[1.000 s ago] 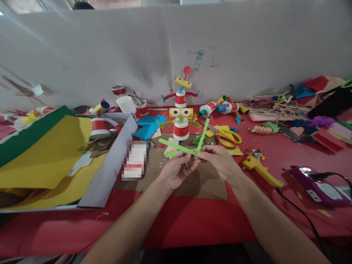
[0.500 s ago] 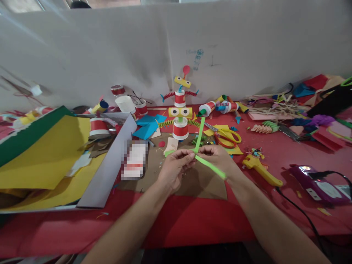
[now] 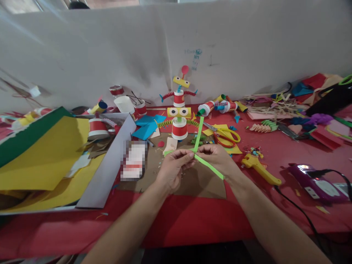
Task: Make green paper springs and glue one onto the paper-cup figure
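Bright green paper strips (image 3: 210,167) meet between my fingertips, one pointing up and away, another slanting down to the right across my right wrist. A green end also shows left of my left hand. My left hand (image 3: 177,165) pinches the strips where they meet. Fingers of my right hand (image 3: 213,156) are closed on them from the other side, close to the left fingertips. Both hands are above a brown sheet (image 3: 203,185). Just beyond stands a paper-cup figure (image 3: 179,129) with a yellow eye tube and green folded arms.
A box (image 3: 106,172) of coloured paper fills the left. To the right lie scissors (image 3: 233,135), a yellow glue gun (image 3: 261,170) with its cord and a purple power strip (image 3: 319,183). Another figure (image 3: 179,98) stands behind, near the white wall.
The view has shifted very slightly. Both hands keep their grip on the green strips, and the lower right strip end has moved slightly to the left.
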A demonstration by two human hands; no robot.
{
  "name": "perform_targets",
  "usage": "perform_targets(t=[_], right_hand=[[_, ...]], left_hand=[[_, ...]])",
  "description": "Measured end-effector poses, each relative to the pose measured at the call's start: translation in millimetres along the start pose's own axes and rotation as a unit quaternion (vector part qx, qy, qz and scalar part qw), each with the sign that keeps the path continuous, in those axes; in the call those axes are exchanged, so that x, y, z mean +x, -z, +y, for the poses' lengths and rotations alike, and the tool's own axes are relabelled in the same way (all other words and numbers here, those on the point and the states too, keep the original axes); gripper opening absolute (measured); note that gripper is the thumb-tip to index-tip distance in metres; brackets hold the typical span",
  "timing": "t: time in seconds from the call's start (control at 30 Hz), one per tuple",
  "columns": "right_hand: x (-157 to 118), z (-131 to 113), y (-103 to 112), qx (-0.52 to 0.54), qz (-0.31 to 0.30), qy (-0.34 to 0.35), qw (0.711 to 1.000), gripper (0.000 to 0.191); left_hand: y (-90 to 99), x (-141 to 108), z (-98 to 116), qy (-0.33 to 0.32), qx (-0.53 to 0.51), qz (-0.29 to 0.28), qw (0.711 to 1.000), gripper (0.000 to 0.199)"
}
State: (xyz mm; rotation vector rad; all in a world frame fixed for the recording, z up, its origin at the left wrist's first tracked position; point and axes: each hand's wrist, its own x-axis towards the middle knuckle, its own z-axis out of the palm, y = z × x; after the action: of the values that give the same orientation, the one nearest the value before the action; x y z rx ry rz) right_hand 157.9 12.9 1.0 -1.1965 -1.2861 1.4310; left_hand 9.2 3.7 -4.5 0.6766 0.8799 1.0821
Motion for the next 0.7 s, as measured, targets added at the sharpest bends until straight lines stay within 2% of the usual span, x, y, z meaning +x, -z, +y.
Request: perform_targets(t=[0.2,0.3,0.4,0.47,0.6,0.7], right_hand=[[-0.1,0.9,1.5,-0.065,-0.002,0.043,0.997,0.022],[-1.5,-0.5,1.6,-0.070,-0.032,0.065,0.995,0.018],[-3.3,-0.9,-1.1,-0.068,-0.061,0.081,0.993,0.024],[-3.8,0.7,-4.4,-0.075,-0.034,0.082,0.993,0.025],[-2.1,7.1,-9.4,-0.064,0.079,0.073,0.992,0.020],[-0.7,10.0,-8.3,-0.069,0.095,0.075,0.990,0.018]], left_hand=[[-1.9,0.3,-3.5,-0.047,0.053,0.027,0.997,0.016],[-1.9,-0.5,-2.2,-0.064,0.055,0.027,0.996,0.015],[-1.6,0.1,-1.7,-0.084,0.032,0.043,0.995,0.016],[-1.1,1.2,-3.2,-0.096,0.017,0.052,0.994,0.017],[0.2,2.0,-6.2,-0.097,0.000,0.032,0.995,0.017],[-0.5,0.4,-3.5,-0.074,-0.001,0.017,0.997,0.016]])
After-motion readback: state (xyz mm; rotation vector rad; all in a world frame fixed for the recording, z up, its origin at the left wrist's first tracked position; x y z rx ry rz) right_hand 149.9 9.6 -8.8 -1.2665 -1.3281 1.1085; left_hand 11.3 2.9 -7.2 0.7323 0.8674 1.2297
